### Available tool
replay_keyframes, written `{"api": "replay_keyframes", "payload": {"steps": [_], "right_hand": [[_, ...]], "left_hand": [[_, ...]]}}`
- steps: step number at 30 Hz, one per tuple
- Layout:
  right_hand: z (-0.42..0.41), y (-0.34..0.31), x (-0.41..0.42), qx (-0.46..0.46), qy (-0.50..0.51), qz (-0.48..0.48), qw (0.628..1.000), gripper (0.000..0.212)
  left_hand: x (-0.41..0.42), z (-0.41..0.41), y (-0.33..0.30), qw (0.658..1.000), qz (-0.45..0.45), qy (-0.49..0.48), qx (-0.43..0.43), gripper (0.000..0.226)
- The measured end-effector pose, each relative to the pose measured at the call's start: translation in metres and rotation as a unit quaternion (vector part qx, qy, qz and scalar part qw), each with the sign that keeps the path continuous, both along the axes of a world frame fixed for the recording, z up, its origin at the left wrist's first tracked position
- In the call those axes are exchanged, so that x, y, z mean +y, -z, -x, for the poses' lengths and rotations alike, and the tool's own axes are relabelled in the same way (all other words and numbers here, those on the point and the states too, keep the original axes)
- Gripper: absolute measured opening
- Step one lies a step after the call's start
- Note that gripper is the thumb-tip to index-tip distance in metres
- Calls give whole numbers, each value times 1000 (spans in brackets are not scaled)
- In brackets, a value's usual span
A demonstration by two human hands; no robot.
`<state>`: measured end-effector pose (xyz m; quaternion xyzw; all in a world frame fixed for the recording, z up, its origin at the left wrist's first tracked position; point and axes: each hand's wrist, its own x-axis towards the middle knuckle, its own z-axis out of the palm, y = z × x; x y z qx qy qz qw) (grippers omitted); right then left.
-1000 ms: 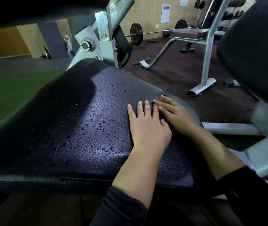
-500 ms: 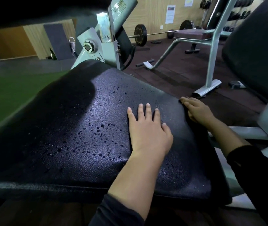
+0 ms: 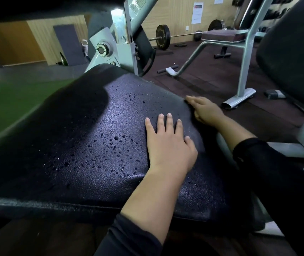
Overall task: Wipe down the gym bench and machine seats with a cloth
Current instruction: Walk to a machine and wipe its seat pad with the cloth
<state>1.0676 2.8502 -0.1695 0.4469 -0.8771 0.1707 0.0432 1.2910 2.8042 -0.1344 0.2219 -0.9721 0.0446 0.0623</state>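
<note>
A black padded machine seat (image 3: pixel 84 145) fills the middle of the view, its textured top dotted with water drops. My left hand (image 3: pixel 167 145) lies flat, palm down, on the pad's right half, fingers slightly spread and holding nothing. My right hand (image 3: pixel 205 109) rests against the pad's far right edge with its fingers stretched along the rim. No cloth shows in either hand or anywhere on the pad.
The machine's grey steel frame and pivot (image 3: pixel 110 48) rise behind the pad. Another black pad (image 3: pixel 293 52) stands at the right. A flat bench on a grey frame (image 3: pixel 221 36) and a loaded barbell (image 3: pixel 163 38) sit on the dark rubber floor; green turf (image 3: pixel 9 104) lies left.
My right hand has slid from beside my left hand to the pad's right edge. The left hand has stayed flat in place.
</note>
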Motion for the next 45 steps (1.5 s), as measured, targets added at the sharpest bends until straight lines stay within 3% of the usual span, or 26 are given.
{"api": "replay_keyframes", "payload": {"steps": [2, 6, 14, 21, 24, 29, 35, 39, 45], "right_hand": [[0, 8, 31, -11, 59, 9, 998, 52], [-39, 15, 60, -130, 167, 109, 971, 41], [-45, -13, -17, -90, 41, 85, 991, 40], [-34, 3, 23, -88, 133, 42, 986, 49], [-70, -3, 40, -153, 181, 116, 965, 40], [-146, -2, 56, -141, 103, 157, 972, 37], [-197, 6, 71, -110, 116, 188, 969, 37], [-198, 3, 73, -134, 126, 181, 966, 36], [-204, 6, 78, -141, 91, 203, 965, 35]], "left_hand": [[0, -1, 0, 1000, 0, 2, -1, 59], [0, 0, 0, 1000, 1, 2, -1, 59], [-1, 2, 1, 1000, 4, -3, -7, 59], [-2, 1, 0, 1000, -2, 0, -15, 59], [-1, 0, -1, 1000, -9, 2, -15, 59], [-2, -2, -3, 1000, -14, 4, -16, 57], [-4, -17, -16, 998, -43, 39, -27, 53], [-20, -64, -23, 996, 9, 69, -62, 53], [-54, -132, -33, 998, 61, 28, -10, 54]]}}
